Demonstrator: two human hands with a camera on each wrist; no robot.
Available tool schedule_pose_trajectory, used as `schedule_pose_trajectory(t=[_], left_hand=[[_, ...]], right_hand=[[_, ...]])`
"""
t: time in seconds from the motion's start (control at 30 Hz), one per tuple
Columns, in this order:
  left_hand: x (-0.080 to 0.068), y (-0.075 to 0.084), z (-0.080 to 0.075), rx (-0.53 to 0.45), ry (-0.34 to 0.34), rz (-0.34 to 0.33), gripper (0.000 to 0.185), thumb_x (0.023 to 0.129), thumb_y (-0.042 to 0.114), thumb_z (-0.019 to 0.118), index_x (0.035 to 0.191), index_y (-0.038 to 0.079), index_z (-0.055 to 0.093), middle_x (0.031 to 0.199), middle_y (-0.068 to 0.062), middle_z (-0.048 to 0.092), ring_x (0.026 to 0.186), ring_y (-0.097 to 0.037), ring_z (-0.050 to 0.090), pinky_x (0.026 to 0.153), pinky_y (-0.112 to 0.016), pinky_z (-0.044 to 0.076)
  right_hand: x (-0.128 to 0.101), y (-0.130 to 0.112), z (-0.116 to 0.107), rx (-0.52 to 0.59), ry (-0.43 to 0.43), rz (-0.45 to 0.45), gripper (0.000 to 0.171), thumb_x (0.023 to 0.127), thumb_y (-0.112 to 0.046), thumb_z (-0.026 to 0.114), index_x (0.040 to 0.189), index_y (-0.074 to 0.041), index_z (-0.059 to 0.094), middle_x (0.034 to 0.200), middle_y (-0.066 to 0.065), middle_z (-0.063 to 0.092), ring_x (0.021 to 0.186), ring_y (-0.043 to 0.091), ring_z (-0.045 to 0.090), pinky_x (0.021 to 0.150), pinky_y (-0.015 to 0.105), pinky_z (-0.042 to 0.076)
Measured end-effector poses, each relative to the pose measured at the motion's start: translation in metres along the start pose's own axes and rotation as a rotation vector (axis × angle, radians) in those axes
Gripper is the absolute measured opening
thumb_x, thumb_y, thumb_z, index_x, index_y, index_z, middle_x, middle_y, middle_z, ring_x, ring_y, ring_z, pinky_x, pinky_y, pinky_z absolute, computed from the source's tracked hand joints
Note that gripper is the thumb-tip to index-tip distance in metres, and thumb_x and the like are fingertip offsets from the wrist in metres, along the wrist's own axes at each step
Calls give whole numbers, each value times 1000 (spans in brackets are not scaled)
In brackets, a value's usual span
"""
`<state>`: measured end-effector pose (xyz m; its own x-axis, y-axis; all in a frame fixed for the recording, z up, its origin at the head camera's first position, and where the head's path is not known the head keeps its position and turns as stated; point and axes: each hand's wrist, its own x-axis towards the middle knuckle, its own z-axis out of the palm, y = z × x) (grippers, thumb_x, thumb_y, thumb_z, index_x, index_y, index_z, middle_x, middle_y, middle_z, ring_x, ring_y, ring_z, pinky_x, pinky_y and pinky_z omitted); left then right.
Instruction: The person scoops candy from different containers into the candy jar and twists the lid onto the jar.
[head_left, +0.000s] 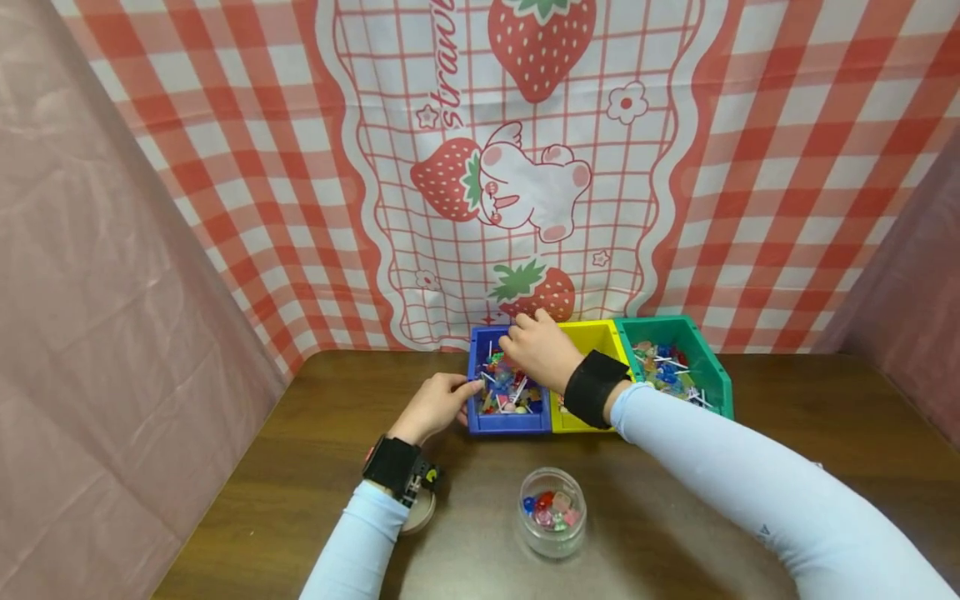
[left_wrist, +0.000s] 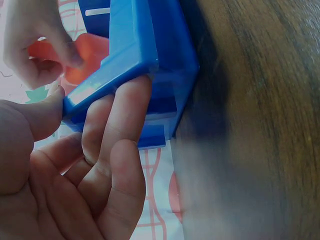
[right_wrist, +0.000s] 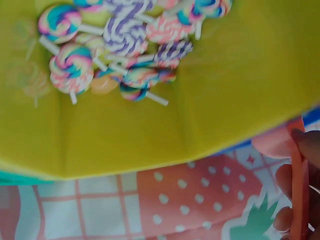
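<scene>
My right hand (head_left: 542,350) pinches the red scoop (right_wrist: 300,175): handle vertical in right-wrist view, bowl apparently toward the blue bin (head_left: 510,423).

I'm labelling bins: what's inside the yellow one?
The yellow bin holds mostly swirled lollipops; anything beneath them is hidden. In the head view, the right hand and black wristband cover part of it.

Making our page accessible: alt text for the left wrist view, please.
A person's left hand grips the rim of a blue bin on a wood-grain table; beyond, the right hand holds an orange scoop.
</scene>
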<state>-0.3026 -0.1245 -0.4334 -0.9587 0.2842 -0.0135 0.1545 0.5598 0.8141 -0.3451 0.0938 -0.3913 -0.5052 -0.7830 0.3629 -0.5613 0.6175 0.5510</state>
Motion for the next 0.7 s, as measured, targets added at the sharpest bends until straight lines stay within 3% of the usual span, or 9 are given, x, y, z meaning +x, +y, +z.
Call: schedule_pose_trajectory(t=[0.13, 0.37, 0.57, 0.7], left_hand=[[0, -1, -1, 9, -1, -4, 40, 103, 36, 57, 100, -1, 73, 66, -4, 67, 64, -31, 70, 66, -43, 55], [0, 0, -2, 20, -2, 3, 38, 104, 32, 56, 101, -1, 72, 66, -5, 67, 63, -30, 70, 65, -38, 54], [-1, 0, -2, 16, -1, 1, 41, 103, 35, 56, 98, -2, 72, 66, -4, 67, 64, -31, 70, 66, -41, 55], [0, 0, -1, 21, -7, -1, 42, 103, 37, 56, 96, -2, 71, 66, -4, 66, 65, -32, 70, 67, -42, 55]], right_hand=[[4, -8, 3, -4, -58, 3, 13, 91, -21, 75, 101, -13, 72, 92, 6, 71, 86, 26, 57, 73, 40, 44], [15, -13, 4, 63, -46, 139, 5, 90, -17, 75, 89, -12, 75, 82, 8, 71, 77, 27, 62, 67, 42, 50], [22, -16, 3, 79, -53, 219, 16, 84, -18, 77, 71, -10, 73, 61, 4, 62, 53, 22, 56, 51, 38, 51], [22, -17, -1, 102, -74, 265, 24, 82, -24, 81, 66, -9, 71, 56, 3, 58, 48, 21, 55, 47, 37, 49]])
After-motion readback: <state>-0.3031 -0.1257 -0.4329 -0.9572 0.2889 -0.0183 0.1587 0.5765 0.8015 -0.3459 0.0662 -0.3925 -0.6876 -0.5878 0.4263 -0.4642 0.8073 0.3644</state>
